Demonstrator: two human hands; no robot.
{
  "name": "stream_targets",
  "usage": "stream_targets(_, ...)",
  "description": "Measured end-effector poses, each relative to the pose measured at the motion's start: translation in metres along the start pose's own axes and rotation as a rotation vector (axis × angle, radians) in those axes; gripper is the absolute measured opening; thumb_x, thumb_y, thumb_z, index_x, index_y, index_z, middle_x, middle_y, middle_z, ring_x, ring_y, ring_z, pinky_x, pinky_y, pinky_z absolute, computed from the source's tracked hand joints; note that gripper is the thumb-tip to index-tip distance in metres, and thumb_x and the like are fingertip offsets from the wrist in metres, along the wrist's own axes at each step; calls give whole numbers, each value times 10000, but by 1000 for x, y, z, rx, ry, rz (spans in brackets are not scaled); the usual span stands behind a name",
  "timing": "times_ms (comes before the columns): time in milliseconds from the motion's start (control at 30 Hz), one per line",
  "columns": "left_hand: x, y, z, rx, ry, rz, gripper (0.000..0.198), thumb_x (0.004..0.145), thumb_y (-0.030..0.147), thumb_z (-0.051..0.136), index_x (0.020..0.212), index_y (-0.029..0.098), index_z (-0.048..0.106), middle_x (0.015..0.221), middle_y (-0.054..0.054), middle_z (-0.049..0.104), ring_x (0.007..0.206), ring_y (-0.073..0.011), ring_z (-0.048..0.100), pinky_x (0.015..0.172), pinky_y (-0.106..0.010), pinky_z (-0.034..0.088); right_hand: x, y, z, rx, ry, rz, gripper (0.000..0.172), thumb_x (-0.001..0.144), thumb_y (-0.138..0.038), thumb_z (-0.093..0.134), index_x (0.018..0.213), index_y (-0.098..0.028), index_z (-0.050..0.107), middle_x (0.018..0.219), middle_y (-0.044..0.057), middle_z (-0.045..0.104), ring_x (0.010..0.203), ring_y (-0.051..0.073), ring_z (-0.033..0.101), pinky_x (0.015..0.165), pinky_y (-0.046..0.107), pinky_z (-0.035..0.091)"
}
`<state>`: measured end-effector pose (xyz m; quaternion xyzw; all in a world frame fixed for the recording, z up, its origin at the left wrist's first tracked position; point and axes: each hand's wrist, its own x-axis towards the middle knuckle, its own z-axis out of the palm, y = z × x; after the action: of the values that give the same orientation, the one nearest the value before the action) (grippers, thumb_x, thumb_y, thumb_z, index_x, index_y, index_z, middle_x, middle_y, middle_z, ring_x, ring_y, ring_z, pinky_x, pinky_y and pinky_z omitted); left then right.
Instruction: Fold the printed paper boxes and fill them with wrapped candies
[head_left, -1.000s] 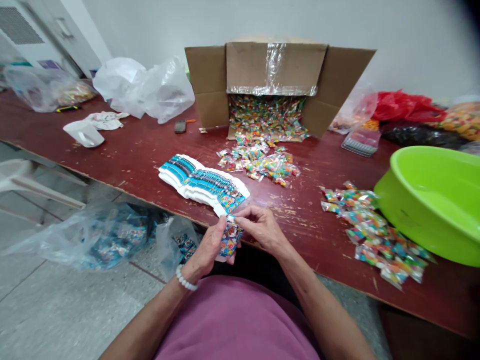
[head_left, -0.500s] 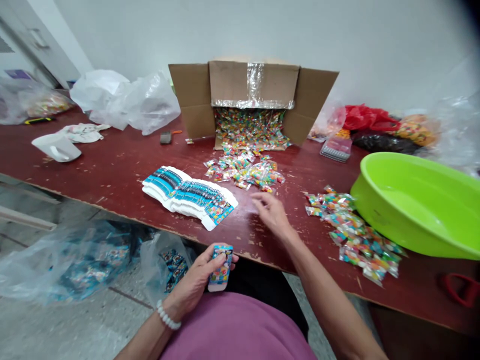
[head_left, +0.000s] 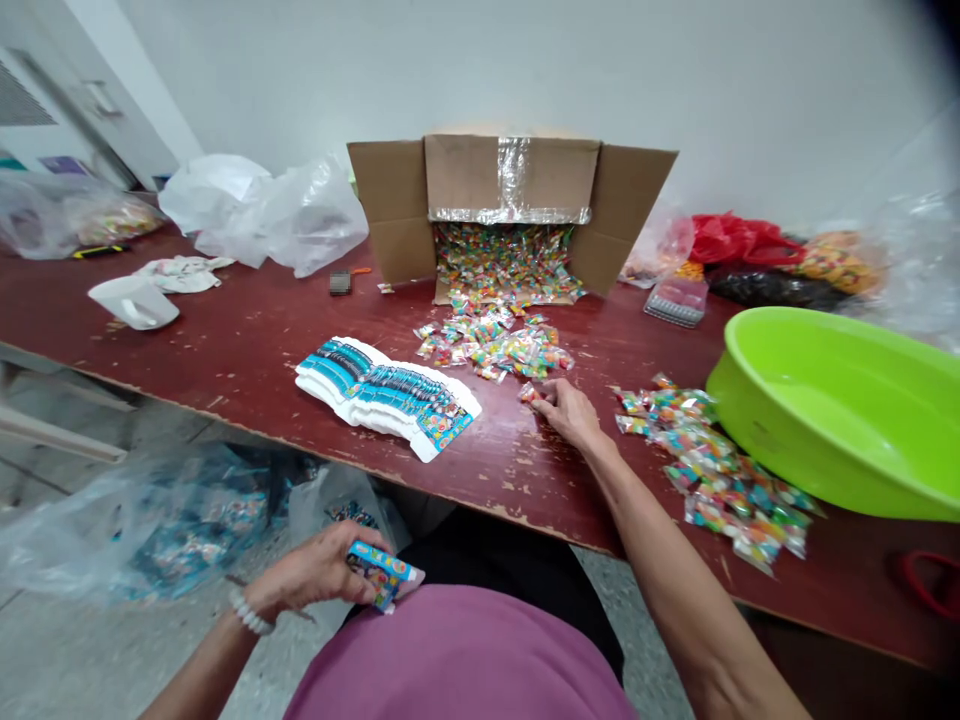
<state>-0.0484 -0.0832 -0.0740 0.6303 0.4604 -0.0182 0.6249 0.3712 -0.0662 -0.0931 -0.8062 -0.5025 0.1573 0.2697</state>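
Box of blue printed cardboard (head_left: 384, 572): clasped in left hand (head_left: 330, 568), likely freeing the other.
Small clear-plastic packet (head_left: 528, 393): pinched by right hand (head_left: 570, 410).

White handled mug (head_left: 135, 303) on L side of tbl (head_left: 247, 340), next to crumpled cloth (head_left: 180, 274); yellow/blk tool (head_left: 103, 251) farther back; crumpled white plastic bags (head_left: 311, 220) along back edge, small dk gridded item (head_left: 340, 283) nr them. On R, big lime-green basin (head_left: 847, 410); behind it, red bag (head_left: 739, 240) against blk bag (head_left: 776, 288); red loop-shaped item (head_left: 930, 590), partly cut off, nr front R.
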Motion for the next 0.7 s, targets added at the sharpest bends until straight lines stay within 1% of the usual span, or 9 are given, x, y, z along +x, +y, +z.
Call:
stream_targets(67,2,6,1,-83,3,27,451,580,234,822,1005,187,679,732,14,699,646,-160,607,576,-228,449,-7,0,-2,27,-32,-19,197,817,-352,692,941,-197,694,888,67,721,868,250,651,728,311,427)
stream_targets(167,3,20,9,-259,123,95,457,677,358,824,1047,174,630,757,2,692,623,-151,627,601,-245,490,-24,-9,-3,96,-75,-63,141,818,-335,665,836,-195,669,801,37,702,778,214,641,697,291,427)
stream_targets(267,3,36,24,-462,245,172,478,727,438,805,1077,173,614,804,-14,691,590,-155,653,621,-286,536,-55,-37,-2,279,-130,-148,165,873,-349,592,896,-195,644,835,18,699,756,178,635,687,266,453)
stream_targets(300,3,41,29,-529,266,194,488,730,440,806,1092,174,614,819,-18,689,583,-156,655,611,-293,541,-67,-49,-1,414,-178,-194,174,884,-352,588,908,-190,645,848,24,701,763,178,637,690,268,463)
stream_targets(367,4,50,37,-613,289,237,475,739,426,808,1095,167,628,844,-28,687,593,-155,659,599,-289,542,-90,-72,0,626,-290,-320,148,900,-311,586,943,-194,665,928,33,717,845,185,653,773,289,483)
stream_targets(433,5,56,44,-629,296,267,450,747,405,810,1089,157,655,861,-39,693,618,-155,662,606,-281,539,-106,-90,1,653,-336,-426,133,914,-252,570,974,-206,679,964,34,720,883,189,651,831,314,483)
stream_targets(567,6,59,54,-577,289,281,467,753,375,816,1143,151,688,844,-43,713,637,-147,658,611,-251,510,-117,-105,-1,481,-245,-584,152,916,-159,550,956,-218,685,951,50,691,897,195,628,844,329,474)
stream_targets(633,5,59,57,-539,228,274,469,762,361,811,1163,147,693,838,-46,723,646,-142,656,624,-240,494,-118,-107,-4,439,-268,-657,149,909,-138,559,925,-215,685,945,55,676,883,189,622,808,312,476)
stream_targets(700,4,59,58,-500,124,261,457,768,352,805,1160,144,698,886,-64,739,668,-143,665,635,-235,483,-119,-110,-8,436,-332,-678,134,888,-125,581,910,-209,684,913,46,681,841,178,626,761,294,476)
